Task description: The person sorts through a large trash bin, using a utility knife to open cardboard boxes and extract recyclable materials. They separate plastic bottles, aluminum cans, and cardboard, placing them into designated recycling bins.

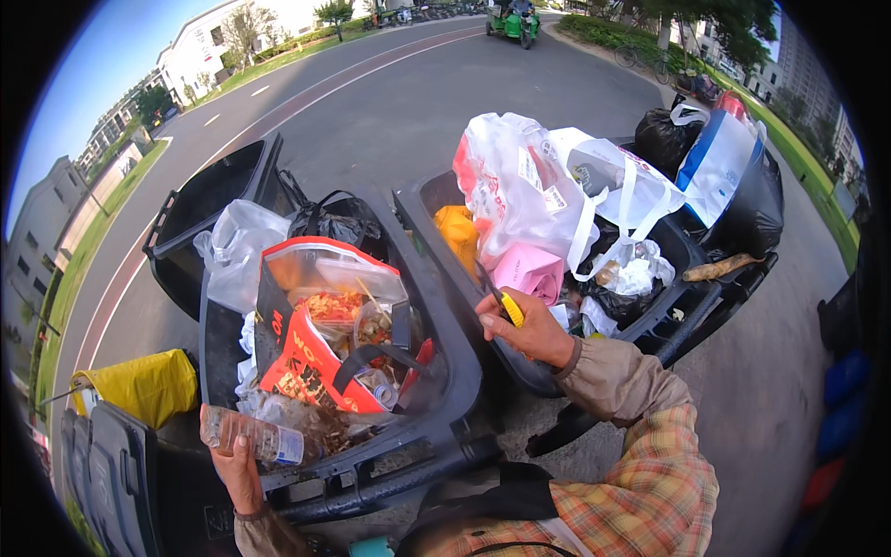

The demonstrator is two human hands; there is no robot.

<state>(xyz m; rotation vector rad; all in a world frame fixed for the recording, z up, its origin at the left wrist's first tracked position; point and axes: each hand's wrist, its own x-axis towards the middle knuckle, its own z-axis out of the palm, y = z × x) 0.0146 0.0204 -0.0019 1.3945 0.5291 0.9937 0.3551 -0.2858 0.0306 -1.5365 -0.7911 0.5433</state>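
My left hand (240, 477) is closed around a clear plastic bottle (252, 436) with a label, tilted over the near left edge of an open wheeled bin (456, 390). In that bin stands a torn red and black takeaway bag (299, 362), with food leftovers in clear tubs (334, 306) inside it. My right hand (532, 334) grips a yellow-handled tool (512, 310) with a dark, pointed blade; its exact kind is unclear. The tool is above the near left part of a second open bin (518, 365), beside a pink bag (530, 271).
White plastic bags (522, 188) and a yellow bag (457, 233) heap up in the right bin. Black bags (745, 216) lie on its lid at right. A yellow sack (143, 390) is at left. On the road beyond is a green three-wheeled vehicle (515, 24) with a rider.
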